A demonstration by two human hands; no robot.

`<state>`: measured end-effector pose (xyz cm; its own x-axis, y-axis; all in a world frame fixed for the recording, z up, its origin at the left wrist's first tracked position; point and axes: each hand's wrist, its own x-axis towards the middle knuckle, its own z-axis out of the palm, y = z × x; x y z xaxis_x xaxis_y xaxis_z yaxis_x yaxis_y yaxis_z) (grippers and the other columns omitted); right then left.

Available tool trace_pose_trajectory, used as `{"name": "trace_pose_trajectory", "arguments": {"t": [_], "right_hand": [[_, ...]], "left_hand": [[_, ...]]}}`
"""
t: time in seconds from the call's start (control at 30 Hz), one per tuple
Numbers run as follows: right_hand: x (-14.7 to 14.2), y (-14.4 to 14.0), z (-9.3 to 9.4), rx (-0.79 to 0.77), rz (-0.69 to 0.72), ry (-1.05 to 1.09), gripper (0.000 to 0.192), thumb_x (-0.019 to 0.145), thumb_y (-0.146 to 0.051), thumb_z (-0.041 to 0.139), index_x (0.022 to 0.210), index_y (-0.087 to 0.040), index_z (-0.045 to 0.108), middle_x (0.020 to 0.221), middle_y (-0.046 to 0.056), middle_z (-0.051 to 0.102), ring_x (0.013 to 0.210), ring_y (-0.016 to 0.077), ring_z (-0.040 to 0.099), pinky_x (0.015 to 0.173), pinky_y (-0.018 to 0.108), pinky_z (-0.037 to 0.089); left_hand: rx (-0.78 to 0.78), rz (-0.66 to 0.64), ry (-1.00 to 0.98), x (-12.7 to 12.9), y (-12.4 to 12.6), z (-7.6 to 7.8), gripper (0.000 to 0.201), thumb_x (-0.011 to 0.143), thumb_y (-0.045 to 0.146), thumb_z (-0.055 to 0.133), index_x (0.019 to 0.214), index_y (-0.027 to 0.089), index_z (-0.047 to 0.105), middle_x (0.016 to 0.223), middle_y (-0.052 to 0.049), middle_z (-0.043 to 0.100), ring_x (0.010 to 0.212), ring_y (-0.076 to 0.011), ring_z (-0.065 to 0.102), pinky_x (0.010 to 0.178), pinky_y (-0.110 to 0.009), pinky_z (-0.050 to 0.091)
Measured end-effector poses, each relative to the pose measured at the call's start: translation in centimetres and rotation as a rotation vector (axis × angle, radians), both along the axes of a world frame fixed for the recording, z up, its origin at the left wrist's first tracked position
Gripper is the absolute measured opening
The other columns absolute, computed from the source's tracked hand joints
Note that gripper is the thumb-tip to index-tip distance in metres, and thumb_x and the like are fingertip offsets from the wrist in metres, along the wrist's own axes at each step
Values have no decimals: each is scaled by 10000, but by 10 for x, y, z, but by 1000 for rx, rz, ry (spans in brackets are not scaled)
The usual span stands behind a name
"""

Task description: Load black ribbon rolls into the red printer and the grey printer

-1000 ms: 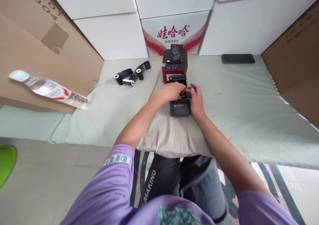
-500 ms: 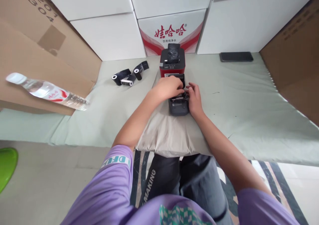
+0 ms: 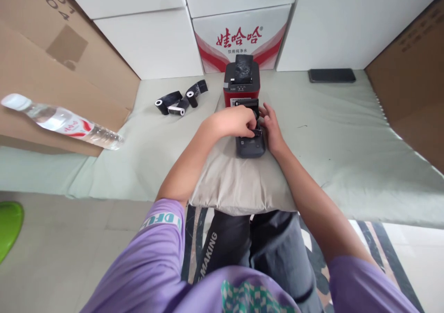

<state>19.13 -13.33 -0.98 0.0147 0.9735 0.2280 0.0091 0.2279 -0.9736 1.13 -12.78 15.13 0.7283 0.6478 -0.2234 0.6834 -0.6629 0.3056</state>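
A small dark grey portable printer [image 3: 250, 148] lies on the cloth-covered surface with its lid [image 3: 247, 104] raised at the back. My left hand [image 3: 239, 121] reaches over it from the left, its fingers curled down into the printer's compartment; what they pinch there is hidden. At the printer's right side rests my right hand [image 3: 274, 130], with its fingers stretched out along the edge and near the raised lid. Directly behind stands a red and black printer [image 3: 242, 92], from whose top a dark printed strip [image 3: 243, 69] sticks up.
Several small paper rolls with dark printed ends [image 3: 176, 111] lie to the left. A tilted water bottle [image 3: 65, 121] leans by a cardboard box [image 3: 76, 72]. A black phone [image 3: 332, 75] lies at the back right, before white boxes [image 3: 326, 31].
My left hand's fingers have shifted slightly toward me inside the small printer. My right hand's fingers have straightened a little along its side. The view has tilted slightly.
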Motion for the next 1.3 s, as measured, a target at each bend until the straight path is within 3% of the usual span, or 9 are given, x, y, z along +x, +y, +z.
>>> {"name": "trace_pose_trajectory", "arguments": {"t": [0.2, 0.33, 0.5, 0.63, 0.77, 0.93, 1.07, 1.2, 1.3], "right_hand": [[6, 8, 5, -44, 76, 68, 931, 835, -969, 467, 1546, -371, 525, 1624, 51, 615, 1534, 311, 568, 1229, 569, 523], [7, 6, 3, -24, 64, 57, 839, 862, -953, 438, 1381, -336, 672, 1452, 62, 716, 1421, 318, 643, 1178, 548, 554], [7, 2, 6, -21, 48, 55, 518, 864, -735, 661, 1135, -305, 766, 1310, 41, 780, 1338, 313, 675, 1225, 541, 519], [7, 2, 8, -33, 60, 61, 444, 760, -441, 774, 1186, -322, 732, 1296, 20, 787, 1325, 305, 689, 1269, 543, 490], [7, 3, 8, -45, 103, 15, 491, 732, -346, 746, 1220, -333, 694, 1331, 11, 776, 1370, 308, 674, 1282, 556, 486], [9, -1, 9, -10, 168, -78, 488, 827, -419, 743, 1302, -335, 673, 1444, 29, 724, 1408, 314, 643, 1297, 569, 467], [11, -6, 11, 55, 219, -159, 531, 903, -553, 727, 1386, -345, 655, 1542, 49, 650, 1446, 314, 602, 1325, 575, 427], [9, -9, 6, 31, 177, -125, 628, 868, -677, 743, 1392, -350, 633, 1545, 62, 649, 1372, 306, 644, 1260, 561, 499], [5, -8, 1, 17, 74, -94, 675, 803, -714, 789, 1333, -325, 636, 1471, 76, 692, 1277, 300, 689, 1210, 553, 538]], "left_hand": [[34, 59, -20, -4, -5, 9, 199, 887, 296, 705, 962, 218, 871, 872, -46, 793, 840, -209, 696, 734, -319, 437], [72, 100, -95, -12, -13, 27, 204, 910, 304, 694, 988, 212, 858, 858, -32, 743, 864, -197, 682, 766, -311, 433], [164, 239, -221, -28, -11, 36, 259, 953, 386, 681, 1083, 210, 819, 917, -29, 732, 901, -192, 673, 811, -310, 443], [147, 287, -167, -31, 4, 22, 285, 975, 417, 660, 1138, 226, 795, 1017, -40, 774, 966, -208, 695, 852, -296, 478], [-14, 265, 25, -28, 26, -3, 462, 904, 466, 735, 1306, 240, 754, 1219, -53, 797, 1089, -230, 711, 906, -261, 505], [-251, 148, 23, -25, 48, -31, 561, 808, 424, 748, 1334, 232, 768, 1287, -49, 804, 1111, -206, 727, 910, -211, 512], [-305, 114, 9, -24, 56, -37, 606, 787, 413, 722, 1361, 221, 757, 1356, -56, 787, 1146, -205, 719, 912, -210, 514], [-326, 135, -25, -28, 58, -43, 611, 791, 400, 725, 1370, 207, 746, 1418, -77, 759, 1190, -222, 712, 967, -238, 526], [-351, 175, -204, -36, 48, -65, 601, 826, 417, 747, 1389, 209, 732, 1430, -83, 754, 1236, -224, 706, 1027, -260, 529]]}}
